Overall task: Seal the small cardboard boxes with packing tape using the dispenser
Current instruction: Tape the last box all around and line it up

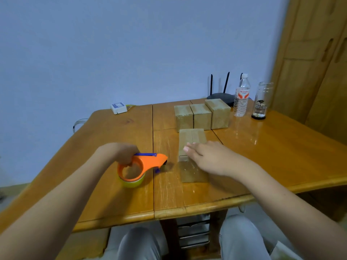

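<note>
Seen in the middle of the frame: a small cardboard box [191,139], brown and matte, with the two top flaps meeting in a straight seam. Covered at its near end by the right hand [208,158], fingers straight and flat, pressing on the top. Just below the hand, a shiny clear strip of tape [189,171] over the near face of the box.

To the left of the box, a little apart: an orange plastic tape dispenser [146,162], smooth, ring-shaped at one end and pointed at the other, with a blue part along the top. Loaded with a yellowish tape roll [133,182] under the ring. Gripped by the left hand [122,152], fingers curled around the ring; pointed tip turned toward the box, not touching it.

Behind, toward upper centre: three more cardboard boxes [201,116], side by side and touching, glossy with tape on top. Right of them, a clear plastic water bottle [242,96] with red label and a tall glass jar [262,100] on a dark base. Behind the boxes, a dark router [220,95] with thin upright antennas, partly hidden by boxes and bottle.

At upper left of the wooden table [112,132], a small white device [118,107] at the edge. Table orange-brown, glossy, with seams and fine scratches. Wooden door [309,62] at right, pale blue wall [112,53] behind.
</note>
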The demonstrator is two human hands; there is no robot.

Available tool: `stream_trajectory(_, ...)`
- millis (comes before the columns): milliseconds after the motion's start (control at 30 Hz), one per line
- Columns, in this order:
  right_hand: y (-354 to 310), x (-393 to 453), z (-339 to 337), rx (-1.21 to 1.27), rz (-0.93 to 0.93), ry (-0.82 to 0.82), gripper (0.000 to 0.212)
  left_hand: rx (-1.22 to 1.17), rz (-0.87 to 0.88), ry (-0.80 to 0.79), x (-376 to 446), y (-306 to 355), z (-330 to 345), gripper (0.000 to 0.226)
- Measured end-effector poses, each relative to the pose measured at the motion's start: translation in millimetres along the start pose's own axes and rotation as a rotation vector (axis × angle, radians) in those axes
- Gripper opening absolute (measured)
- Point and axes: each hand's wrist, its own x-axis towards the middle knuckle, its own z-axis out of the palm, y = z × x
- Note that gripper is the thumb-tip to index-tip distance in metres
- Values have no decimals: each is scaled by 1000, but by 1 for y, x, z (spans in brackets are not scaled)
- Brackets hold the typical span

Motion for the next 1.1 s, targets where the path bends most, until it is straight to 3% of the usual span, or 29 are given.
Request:
stream_trajectory(133,4,-1,2,113,11,102,48,-148,-1,101,7,6,25,47)
stream_trajectory(267,21,-2,-1,474,72,377,32,-203,-17,118,4,6,32,66)
stream_trajectory(333,36,-4,-5,527,149,565,30,-217,10,104,-2,5,24,67)
stream_trajectory(400,47,-5,-3,560,229,675,27,-258,65,234,-10,10,12,54)
stream_trajectory(533,49,-4,4,778,251,581,19,-745,259,631,-31,49,-7,20)
stream_trajectory(633,50,-4,-4,641,237,569,21,-1026,363,710,-38,75,-10,19)
stream_trajectory(700,47,-7,-8,596,298,589,22,-1140,289,750,-37,85,-7,21)
stream_trajectory(833,38,-9,-7,594,379,466,24,-1314,98,719,-32,100,-7,26)
stream_trajectory(1000,32,5,-9,628,451,301,28,-1132,20,632,-32,110,-13,28)
stream_trajectory(1100,30,13,-11,621,485,266,22,-1166,7,534,-33,112,-18,25)
